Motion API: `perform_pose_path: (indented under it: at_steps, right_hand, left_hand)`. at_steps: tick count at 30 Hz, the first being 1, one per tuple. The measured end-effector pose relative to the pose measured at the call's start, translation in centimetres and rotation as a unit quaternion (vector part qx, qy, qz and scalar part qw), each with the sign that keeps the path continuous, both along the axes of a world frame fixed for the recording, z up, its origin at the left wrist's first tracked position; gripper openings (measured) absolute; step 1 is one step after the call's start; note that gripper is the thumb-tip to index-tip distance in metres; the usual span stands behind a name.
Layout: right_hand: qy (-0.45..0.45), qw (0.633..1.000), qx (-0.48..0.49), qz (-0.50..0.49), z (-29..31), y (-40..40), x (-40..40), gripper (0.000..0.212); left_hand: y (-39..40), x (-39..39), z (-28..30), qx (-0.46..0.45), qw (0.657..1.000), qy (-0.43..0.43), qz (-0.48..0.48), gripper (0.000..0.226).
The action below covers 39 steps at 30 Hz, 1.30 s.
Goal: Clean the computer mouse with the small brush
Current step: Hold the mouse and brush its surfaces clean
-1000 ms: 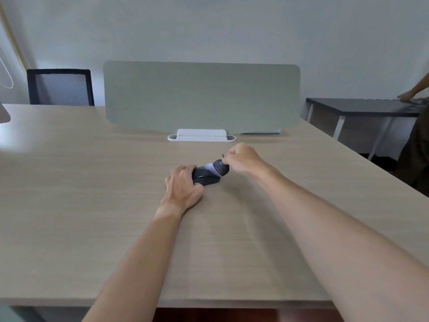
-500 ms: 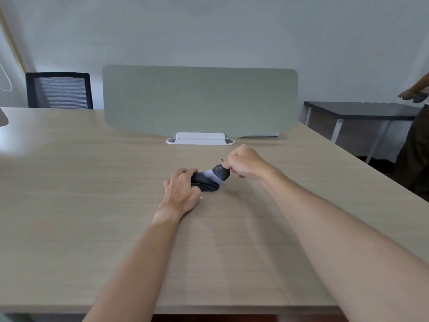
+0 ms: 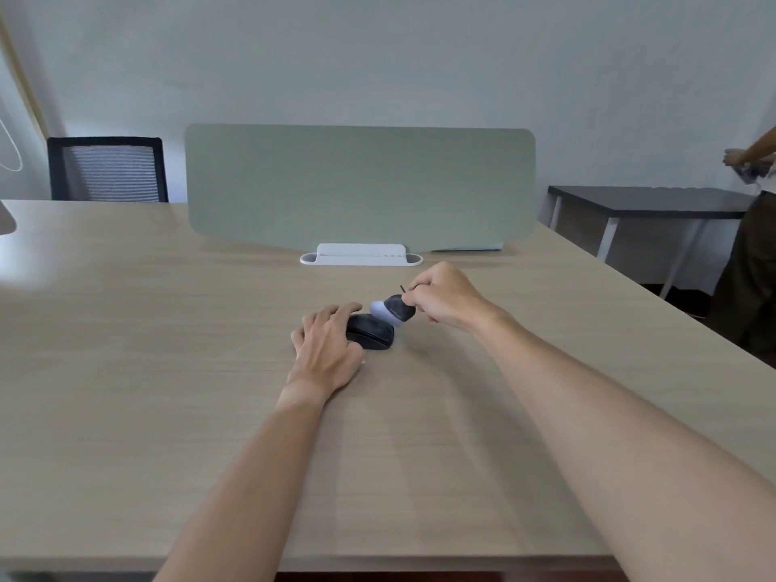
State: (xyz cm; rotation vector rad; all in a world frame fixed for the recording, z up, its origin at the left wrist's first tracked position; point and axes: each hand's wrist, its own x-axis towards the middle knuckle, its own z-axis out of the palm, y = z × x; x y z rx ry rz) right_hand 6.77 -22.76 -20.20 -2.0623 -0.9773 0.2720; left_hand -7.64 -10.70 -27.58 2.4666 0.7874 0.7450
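A small black computer mouse [image 3: 371, 332] is sitting on the big light wooden table [image 3: 126, 350], near the middle, in front of the person. The left hand [image 3: 325, 348] is lying over the left side of the mouse. Its fingers are curling around the mouse and holding it down on the table.

The right hand [image 3: 445, 298] is closing tight around a small brush with a black body and pale lilac bristles [image 3: 392, 312]. The brush is tilting down to the left. Its pale bristles are pointing at the far top of the mouse and are touching it or sitting just above it; I cannot tell which. A thin black bit is sticking up out of the top of the fist.

Behind the hands, a grey-green screen panel [image 3: 361, 186] is standing upright in a white plastic foot [image 3: 361, 255]. A black mesh chair [image 3: 107, 170] is standing at the far left side of the table. A dark side table with white legs [image 3: 651, 201] is standing off to the right, and another person [image 3: 756, 245] is standing beside it, holding something small.
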Motion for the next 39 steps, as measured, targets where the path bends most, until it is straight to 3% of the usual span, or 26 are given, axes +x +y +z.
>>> perform_pose_path:
  at_steps: [6, 9, 13, 16, 19, 22, 24, 28, 32, 35, 39]
  right_hand:
    - [0.006, 0.999, -0.038, 0.017, -0.4, 0.0, -0.4, 0.024]
    - [0.031, 0.999, -0.031, 0.029, 0.6, -0.4, -0.7, 0.014]
    - [-0.001, 1.0, 0.008, 0.021, 0.3, 0.2, -0.5, 0.024]
    - [-0.022, 0.999, -0.02, 0.032, -0.2, 0.7, -0.7, 0.024]
    - [0.005, 0.999, -0.04, 0.034, 0.4, 0.7, -1.1, 0.018]
    - [0.032, 0.999, -0.009, 0.04, 1.3, 0.8, -1.2, 0.013]
    - [0.007, 1.0, 0.007, 0.026, 1.2, 1.1, -1.1, 0.014]
    - [-0.036, 0.998, -0.03, 0.032, 0.0, 1.4, -0.6, 0.021]
    - [-0.017, 0.998, -0.056, 0.016, 0.0, 1.0, -0.6, 0.027]
    - [0.007, 0.999, -0.047, 0.008, 0.7, 0.5, -0.4, 0.011]
    - [-0.038, 0.999, 0.0, 0.012, 0.7, 0.8, -0.4, 0.015]
  left_hand:
    - [0.1, 0.4, -0.3, 0.016, 1.0, -0.005, 0.015, 0.042]
    - [0.2, 0.5, -0.4, 0.01, 1.0, -0.004, 0.011, 0.042]
    - [0.1, 0.4, -0.2, -0.007, 1.0, -0.006, 0.004, 0.045]
    - [0.0, 0.2, 0.0, -0.007, 1.0, -0.007, -0.005, 0.049]
    - [0.3, 0.2, 0.0, -0.01, 1.0, -0.016, -0.015, 0.054]
    - [0.3, 0.3, 0.0, -0.016, 0.999, -0.025, -0.018, 0.043]
    - [0.1, 0.3, -0.1, -0.007, 1.0, -0.021, -0.007, 0.038]
    - [-0.2, 0.4, -0.1, -0.006, 1.0, 0.0, 0.029, 0.052]
    - [0.0, 0.4, -0.1, -0.007, 1.0, -0.008, 0.026, 0.051]
    - [0.2, 0.4, -0.3, -0.006, 1.0, -0.018, 0.021, 0.053]
    - [0.4, 0.4, -0.3, -0.029, 0.999, -0.027, 0.001, 0.053]
